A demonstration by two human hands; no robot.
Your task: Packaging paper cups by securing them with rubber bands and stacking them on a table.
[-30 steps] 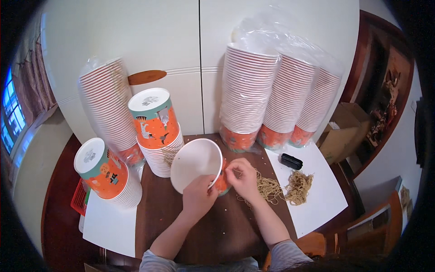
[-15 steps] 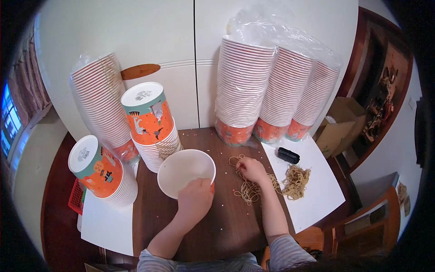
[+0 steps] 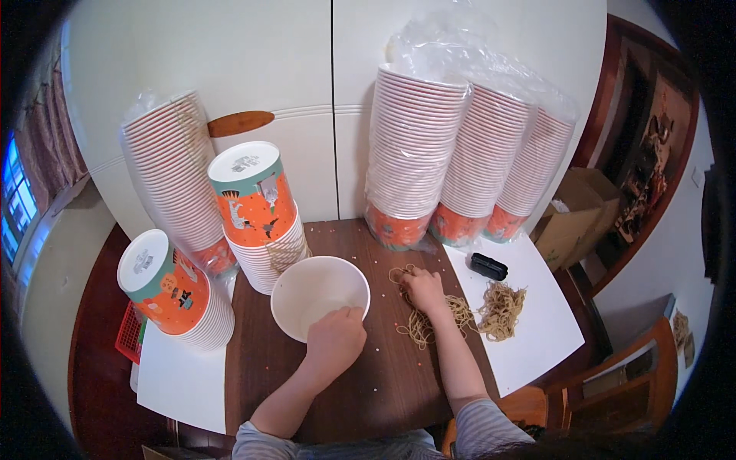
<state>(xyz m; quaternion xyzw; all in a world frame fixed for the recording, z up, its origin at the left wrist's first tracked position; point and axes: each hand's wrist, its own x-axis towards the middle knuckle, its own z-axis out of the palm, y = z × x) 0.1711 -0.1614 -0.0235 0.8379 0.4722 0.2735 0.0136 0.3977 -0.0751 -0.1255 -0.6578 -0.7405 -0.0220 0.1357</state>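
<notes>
A white paper bucket [image 3: 299, 295] stands mouth up near the middle of the brown tabletop, its inside facing me. My left hand [image 3: 336, 337] is closed on its near right rim. To the right, my right hand [image 3: 423, 287] reaches down over tan rubber bands [image 3: 418, 330], its fingertips pinched together at a thin loop. Just beyond that wrist lies a second heap of rubber bands [image 3: 501, 310] on the white side panel. Behind the bucket rises an upside-down stack of orange and teal paper buckets [image 3: 257, 207], with rubber bands against its lower rims.
A shorter upside-down bucket stack [image 3: 172, 295] stands at left, before a tall plastic-wrapped stack [image 3: 172, 169]. Three wrapped stacks [image 3: 418, 146] line the back right. A black plastic case [image 3: 488, 266] lies near them. An open cardboard box [image 3: 575, 207] sits beyond the right edge.
My right hand has shifted slightly right and down at the rubber bands, its fingers now lower. The left hand stays on the bucket's rim. The whole view has shifted slightly.
</notes>
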